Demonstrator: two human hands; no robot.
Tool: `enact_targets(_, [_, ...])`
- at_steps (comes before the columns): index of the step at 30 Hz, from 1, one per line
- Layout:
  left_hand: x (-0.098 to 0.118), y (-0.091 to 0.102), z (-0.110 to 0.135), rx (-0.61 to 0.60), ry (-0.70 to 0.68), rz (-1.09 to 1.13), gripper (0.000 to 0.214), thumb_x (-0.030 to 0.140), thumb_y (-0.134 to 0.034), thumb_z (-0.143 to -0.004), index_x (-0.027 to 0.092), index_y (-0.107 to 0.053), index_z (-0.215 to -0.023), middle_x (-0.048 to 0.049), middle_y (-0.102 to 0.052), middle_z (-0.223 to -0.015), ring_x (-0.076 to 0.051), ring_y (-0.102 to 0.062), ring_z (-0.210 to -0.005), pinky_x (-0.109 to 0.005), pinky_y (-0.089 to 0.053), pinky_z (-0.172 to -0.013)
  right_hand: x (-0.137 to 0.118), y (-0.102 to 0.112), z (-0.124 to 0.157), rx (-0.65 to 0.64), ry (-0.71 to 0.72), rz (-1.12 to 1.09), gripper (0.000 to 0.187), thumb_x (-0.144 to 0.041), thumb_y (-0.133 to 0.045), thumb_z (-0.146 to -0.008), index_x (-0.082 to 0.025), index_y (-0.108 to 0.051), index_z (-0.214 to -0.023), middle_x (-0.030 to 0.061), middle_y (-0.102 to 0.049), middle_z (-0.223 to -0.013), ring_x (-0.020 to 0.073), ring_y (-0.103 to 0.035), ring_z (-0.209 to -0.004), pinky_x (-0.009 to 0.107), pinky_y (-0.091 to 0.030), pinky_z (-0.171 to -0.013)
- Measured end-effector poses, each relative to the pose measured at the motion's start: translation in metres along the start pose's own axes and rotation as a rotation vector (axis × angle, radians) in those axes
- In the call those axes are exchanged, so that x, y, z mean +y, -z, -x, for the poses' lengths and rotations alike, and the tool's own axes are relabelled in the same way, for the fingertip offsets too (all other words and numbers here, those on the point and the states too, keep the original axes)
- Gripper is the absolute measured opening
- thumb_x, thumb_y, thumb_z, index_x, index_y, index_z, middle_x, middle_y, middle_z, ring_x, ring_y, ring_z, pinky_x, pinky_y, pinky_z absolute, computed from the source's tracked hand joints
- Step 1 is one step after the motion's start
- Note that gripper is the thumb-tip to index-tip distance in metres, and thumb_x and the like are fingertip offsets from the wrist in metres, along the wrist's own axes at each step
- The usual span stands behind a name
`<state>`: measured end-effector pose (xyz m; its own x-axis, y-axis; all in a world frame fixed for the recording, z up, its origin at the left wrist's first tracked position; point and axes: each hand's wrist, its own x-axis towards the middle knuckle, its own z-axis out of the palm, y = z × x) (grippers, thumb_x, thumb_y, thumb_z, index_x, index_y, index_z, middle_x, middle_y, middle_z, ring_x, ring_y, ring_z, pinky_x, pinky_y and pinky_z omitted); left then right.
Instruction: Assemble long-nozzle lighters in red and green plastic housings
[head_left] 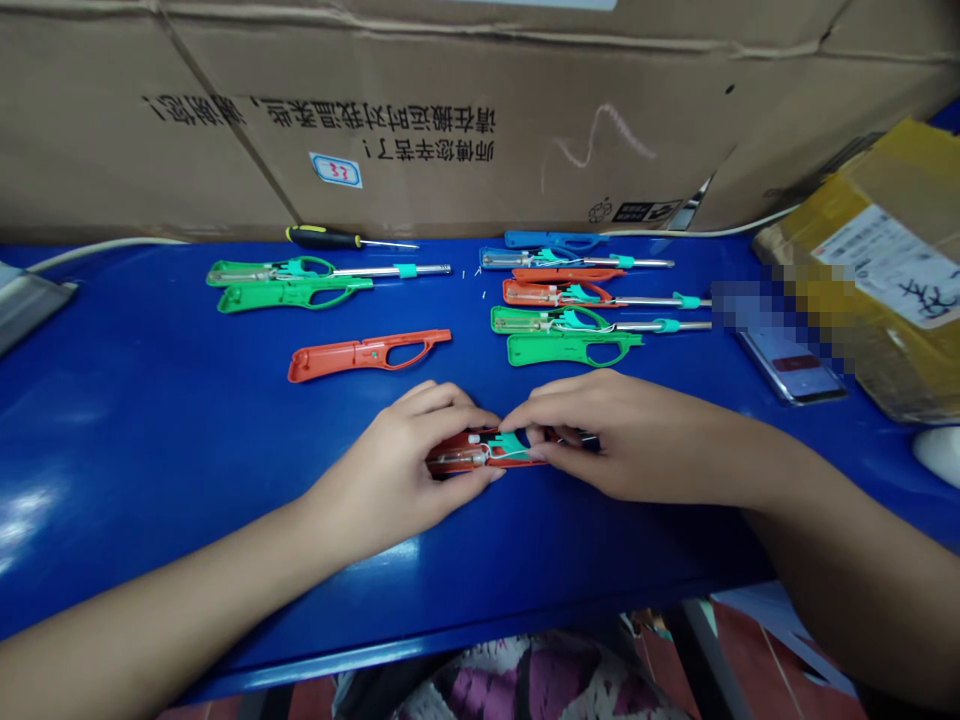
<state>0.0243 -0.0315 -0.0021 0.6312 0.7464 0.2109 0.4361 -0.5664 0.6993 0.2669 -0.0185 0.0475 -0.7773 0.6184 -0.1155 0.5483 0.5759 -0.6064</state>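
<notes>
An opened red lighter (454,460) lies on the blue table near its front edge, its clear fuel tank, teal trigger and white wire exposed. My left hand (416,450) is closed around the tank end, thumb on the near side and fingers on the far side. Over the trigger area, my right hand (585,430) pinches at the lighter with thumb and fingers; its fingers hide the rest of the lighter. A loose red half-shell (367,355) with a handle loop lies just beyond my left hand.
An opened green lighter (270,275) and a yellow-black screwdriver (326,238) lie at the back left. Several opened lighters (555,320) and shells lie at the back right, near a phone (799,360) and a taped box (877,260). A large carton (420,190) stands behind.
</notes>
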Motion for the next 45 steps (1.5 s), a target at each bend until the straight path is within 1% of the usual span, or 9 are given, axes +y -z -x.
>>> enact_targets(3, [-0.0003,-0.0002,0.0004,0.002,0.002,-0.014,0.025,0.025,-0.075,-0.088,0.020,-0.070,-0.112,-0.0033,-0.066,-0.104,-0.017,-0.061,-0.095,-0.032,-0.051,-0.084,0.0001,-0.0001,0.0002,0.001,0.008,-0.003,0.027,-0.014,-0.053,-0.098,-0.019,-0.070,-0.118,0.0015,-0.072,-0.100,0.0147,-0.064,-0.092,0.028,-0.044,-0.081])
enact_targets(10, [-0.0005,-0.0006,0.0012,0.023,0.040,-0.018,0.026,0.024,-0.076,-0.086,0.022,-0.065,-0.110,-0.0023,-0.066,-0.105,-0.017,-0.063,-0.095,-0.031,-0.051,-0.085,-0.0010,-0.0002,0.0008,0.023,-0.025,0.019,0.027,-0.012,-0.054,-0.095,-0.021,-0.069,-0.117,0.0000,-0.069,-0.093,0.0134,-0.059,-0.076,0.029,-0.043,-0.075])
enact_targets(13, [0.0004,-0.0007,0.0019,0.044,0.115,-0.008,0.029,0.024,-0.078,-0.083,0.021,-0.059,-0.105,-0.0001,-0.066,-0.099,-0.016,-0.063,-0.088,-0.029,-0.051,-0.081,-0.0015,0.0002,0.0006,0.022,-0.036,0.045,0.029,-0.011,-0.053,-0.095,-0.021,-0.069,-0.117,0.0003,-0.069,-0.091,0.0140,-0.059,-0.074,0.029,-0.043,-0.073])
enact_targets(15, [0.0014,-0.0008,0.0024,0.053,0.128,-0.016,0.026,0.025,-0.078,-0.084,0.021,-0.057,-0.100,0.0007,-0.065,-0.095,-0.015,-0.062,-0.083,-0.028,-0.050,-0.076,-0.0014,0.0004,0.0007,0.026,-0.038,0.058,0.029,-0.011,-0.052,-0.096,-0.021,-0.068,-0.117,0.0009,-0.070,-0.093,0.0150,-0.060,-0.077,0.029,-0.043,-0.074])
enact_targets(20, [0.0040,-0.0007,0.0022,0.076,0.056,-0.032,0.014,0.026,-0.072,-0.091,0.019,-0.058,-0.090,-0.0007,-0.064,-0.094,-0.014,-0.060,-0.085,-0.026,-0.049,-0.075,-0.0007,0.0013,0.0017,0.067,-0.031,0.043,0.030,-0.014,-0.048,-0.099,-0.020,-0.067,-0.121,0.0029,-0.071,-0.101,0.0161,-0.063,-0.088,0.029,-0.044,-0.078])
enact_targets(25, [0.0047,-0.0015,0.0033,0.096,0.027,-0.019,0.007,0.021,-0.071,-0.091,0.020,-0.066,-0.097,-0.0027,-0.063,-0.105,-0.013,-0.062,-0.093,-0.024,-0.052,-0.082,0.0006,0.0016,0.0020,0.090,-0.061,0.039,0.030,-0.013,-0.048,-0.098,-0.021,-0.067,-0.121,0.0021,-0.071,-0.104,0.0158,-0.063,-0.091,0.029,-0.044,-0.078])
enact_targets(31, [0.0031,-0.0009,0.0039,0.105,-0.032,-0.050,0.016,0.018,-0.068,-0.092,0.024,-0.075,-0.106,-0.0061,-0.063,-0.115,-0.016,-0.065,-0.096,-0.029,-0.056,-0.083,0.0017,0.0005,0.0017,0.082,-0.089,0.023,0.028,-0.015,-0.050,-0.097,-0.023,-0.066,-0.119,0.0003,-0.070,-0.093,0.0148,-0.060,-0.080,0.028,-0.039,-0.068])
enact_targets(36, [0.0011,-0.0020,0.0033,0.121,-0.054,-0.038,0.013,0.018,-0.070,-0.091,0.023,-0.079,-0.099,-0.0069,-0.065,-0.113,-0.015,-0.062,-0.087,-0.032,-0.055,-0.079,0.0005,0.0002,0.0007,0.067,-0.100,0.009,0.027,-0.015,-0.051,-0.096,-0.023,-0.066,-0.116,-0.0011,-0.068,-0.088,0.0138,-0.058,-0.076,0.028,-0.036,-0.064])
enact_targets(45, [0.0018,-0.0035,0.0042,0.122,-0.054,-0.038,0.015,0.018,-0.072,-0.090,0.026,-0.080,-0.100,-0.0059,-0.064,-0.117,-0.016,-0.061,-0.090,-0.033,-0.055,-0.079,-0.0005,-0.0013,0.0000,0.066,-0.073,0.051,0.023,-0.014,-0.051,-0.096,-0.022,-0.065,-0.113,0.0002,-0.067,-0.091,0.0145,-0.059,-0.080,0.028,-0.038,-0.069])
